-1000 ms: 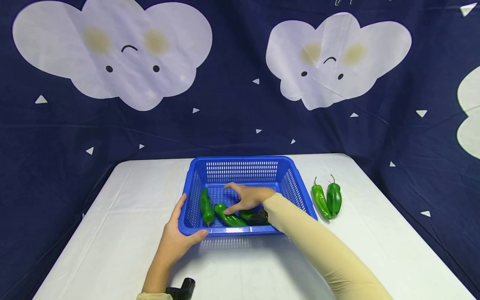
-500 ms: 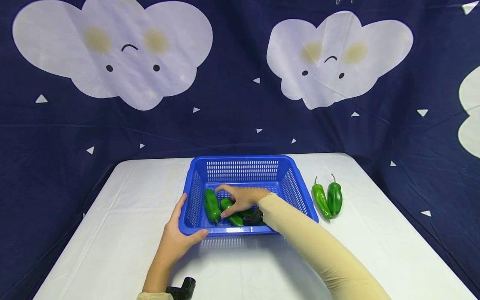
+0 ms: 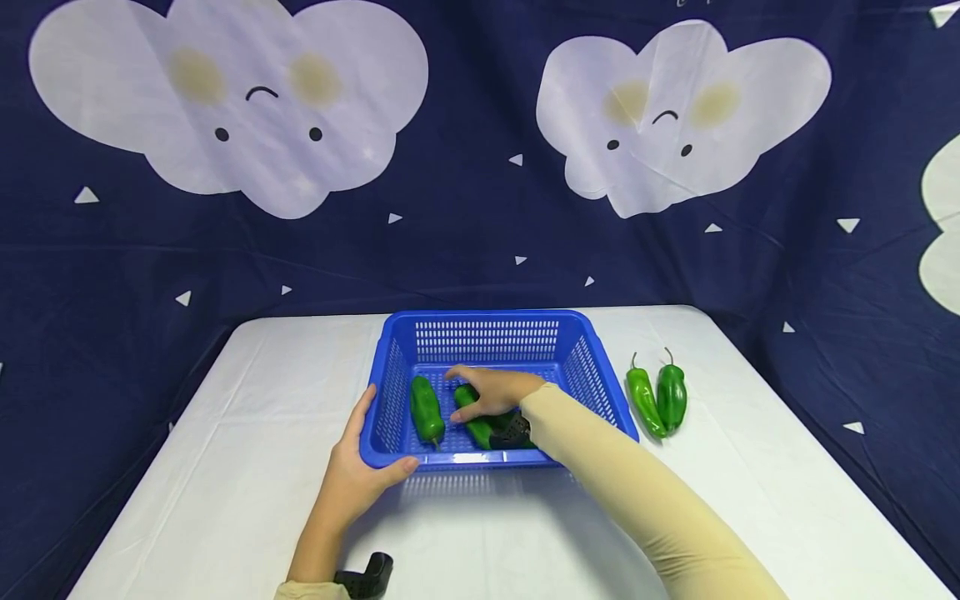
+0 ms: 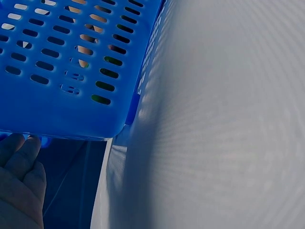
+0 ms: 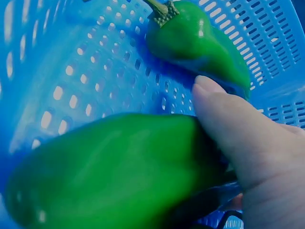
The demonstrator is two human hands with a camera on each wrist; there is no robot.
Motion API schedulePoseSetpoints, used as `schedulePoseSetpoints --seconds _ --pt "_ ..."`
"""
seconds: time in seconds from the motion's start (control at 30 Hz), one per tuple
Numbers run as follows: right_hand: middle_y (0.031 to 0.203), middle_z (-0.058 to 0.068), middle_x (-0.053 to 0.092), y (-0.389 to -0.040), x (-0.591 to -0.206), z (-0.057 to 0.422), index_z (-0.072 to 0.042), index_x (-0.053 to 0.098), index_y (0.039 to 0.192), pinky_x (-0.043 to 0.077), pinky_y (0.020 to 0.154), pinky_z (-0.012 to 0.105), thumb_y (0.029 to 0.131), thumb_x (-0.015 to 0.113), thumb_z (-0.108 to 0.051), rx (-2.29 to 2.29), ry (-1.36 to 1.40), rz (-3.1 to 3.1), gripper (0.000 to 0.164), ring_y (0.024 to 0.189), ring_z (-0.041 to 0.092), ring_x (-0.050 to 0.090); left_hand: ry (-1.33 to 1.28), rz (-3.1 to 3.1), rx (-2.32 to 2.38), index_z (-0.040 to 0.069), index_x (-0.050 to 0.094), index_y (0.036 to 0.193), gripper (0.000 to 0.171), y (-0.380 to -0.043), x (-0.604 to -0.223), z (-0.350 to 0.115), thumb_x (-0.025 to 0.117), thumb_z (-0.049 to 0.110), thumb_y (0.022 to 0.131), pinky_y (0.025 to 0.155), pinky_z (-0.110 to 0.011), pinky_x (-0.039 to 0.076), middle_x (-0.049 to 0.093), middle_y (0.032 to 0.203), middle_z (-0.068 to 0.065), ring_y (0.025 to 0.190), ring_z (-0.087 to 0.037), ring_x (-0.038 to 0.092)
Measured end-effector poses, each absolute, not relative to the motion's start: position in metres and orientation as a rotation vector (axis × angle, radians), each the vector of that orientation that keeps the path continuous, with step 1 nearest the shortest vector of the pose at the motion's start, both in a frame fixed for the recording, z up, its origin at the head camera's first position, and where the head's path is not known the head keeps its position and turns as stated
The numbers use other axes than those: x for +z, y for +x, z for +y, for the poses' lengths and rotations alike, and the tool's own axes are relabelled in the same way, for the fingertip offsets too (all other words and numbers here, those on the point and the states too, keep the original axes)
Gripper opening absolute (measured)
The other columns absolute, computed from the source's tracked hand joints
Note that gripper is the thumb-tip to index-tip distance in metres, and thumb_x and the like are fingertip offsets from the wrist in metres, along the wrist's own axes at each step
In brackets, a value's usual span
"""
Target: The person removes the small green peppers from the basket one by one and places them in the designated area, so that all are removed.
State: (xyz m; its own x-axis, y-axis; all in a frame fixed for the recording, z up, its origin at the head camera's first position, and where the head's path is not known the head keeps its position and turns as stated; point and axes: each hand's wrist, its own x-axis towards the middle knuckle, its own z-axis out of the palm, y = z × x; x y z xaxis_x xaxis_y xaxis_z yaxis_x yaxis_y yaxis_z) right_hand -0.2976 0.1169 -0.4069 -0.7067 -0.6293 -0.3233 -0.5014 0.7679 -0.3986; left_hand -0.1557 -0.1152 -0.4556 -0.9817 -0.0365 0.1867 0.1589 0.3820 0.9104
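"Head view: where's the middle pepper (image 3: 480, 430) next to the right hand (image 3: 491, 393)?"

"In the blue basket (image 3: 483, 316), below that hand, with the thumb (image 3: 471, 410) crossing above it. Thumb and forefinger (image 3: 459, 372) are spread apart; the other fingers are mostly hidden."

"And the left hand (image 3: 354, 479)?"

"Thumb and fingers stretched wide, touching either side of the basket's near-left corner."

"How does the pepper look?"

"Right wrist view: plump, smooth, shiny green, one end rounded. A stemmed pepper (image 5: 198, 40) lies past the thumb tip."
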Motion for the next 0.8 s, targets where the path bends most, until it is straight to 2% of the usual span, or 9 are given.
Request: schedulePoseSetpoints --seconds 0.2,0.4,0.5,0.6,0.7,0.8 --pt "0.158 0.019 0.034 -0.2985 -0.4055 0.1223 -0.035 0.035 0.148 0.042 0.109 0.055 0.095 0.055 -0.058 -0.312 -0.677 2.603 0.062 0.134 0.037 0.051 -0.12 -2.444 -1.662 0.03 0.017 0.159 0.114 -0.1566 -0.4566 -0.1146 0.088 0.026 0.07 0.105 -0.058 0.045 0.037 0.156 -0.024 0.136 -0.045 0.046" --pt "0.16 0.024 0.026 -0.2984 -0.4049 0.1256 -0.037 0.035 0.147 0.049 0.1 0.055 0.099 0.046 -0.057 -0.283 -0.581 2.653 0.053 0.117 0.041 0.062 -0.129 -2.434 -1.665 0.03 0.017 0.159 0.114 -0.1571 -0.4577 -0.1148 0.089 0.026 0.07 0.106 -0.059 0.044 0.037 0.156 -0.023 0.137 -0.045 0.045" --pt "0.16 0.024 0.025 -0.2981 -0.406 0.1254 -0.038 0.035 0.148 0.049 0.099 0.057 0.096 0.047 -0.063 -0.263 -0.547 2.669 0.059 0.117 0.042 0.061 -0.127 -2.441 -1.657 0.03 0.017 0.159 0.114 -0.1571 -0.4583 -0.1149 0.089 0.026 0.07 0.106 -0.059 0.044 0.036 0.157 -0.024 0.137 -0.045 0.045" --pt "0.16 0.022 0.028 -0.297 -0.4066 0.125 -0.04 0.033 0.149 0.047 0.102 0.059 0.087 0.053 -0.073 -0.21 -0.527 2.684 0.073 0.124 0.044 0.057 -0.129 -2.444 -1.65 0.03 0.017 0.159 0.114 -0.1569 -0.4582 -0.1149 0.089 0.027 0.07 0.105 -0.06 0.045 0.036 0.156 -0.024 0.137 -0.046 0.045" --pt "0.156 0.019 0.037 -0.296 -0.4067 0.1247 -0.04 0.032 0.15 0.043 0.106 0.059 0.081 0.059 -0.077 -0.146 -0.539 2.694 0.083 0.132 0.042 0.051 -0.13 -2.445 -1.645 0.029 0.017 0.159 0.114 -0.1568 -0.4578 -0.115 0.088 0.027 0.07 0.105 -0.06 0.044 0.036 0.156 -0.024 0.137 -0.047 0.044" --pt "0.151 0.015 0.047 -0.2955 -0.4062 0.1247 -0.039 0.031 0.15 0.038 0.111 0.058 0.081 0.061 -0.074 -0.111 -0.559 2.7 0.083 0.136 0.042 0.046 -0.129 -2.443 -1.651 0.029 0.017 0.159 0.114 -0.1567 -0.4573 -0.115 0.088 0.026 0.07 0.106 -0.06 0.044 0.035 0.157 -0.025 0.138 -0.047 0.043"
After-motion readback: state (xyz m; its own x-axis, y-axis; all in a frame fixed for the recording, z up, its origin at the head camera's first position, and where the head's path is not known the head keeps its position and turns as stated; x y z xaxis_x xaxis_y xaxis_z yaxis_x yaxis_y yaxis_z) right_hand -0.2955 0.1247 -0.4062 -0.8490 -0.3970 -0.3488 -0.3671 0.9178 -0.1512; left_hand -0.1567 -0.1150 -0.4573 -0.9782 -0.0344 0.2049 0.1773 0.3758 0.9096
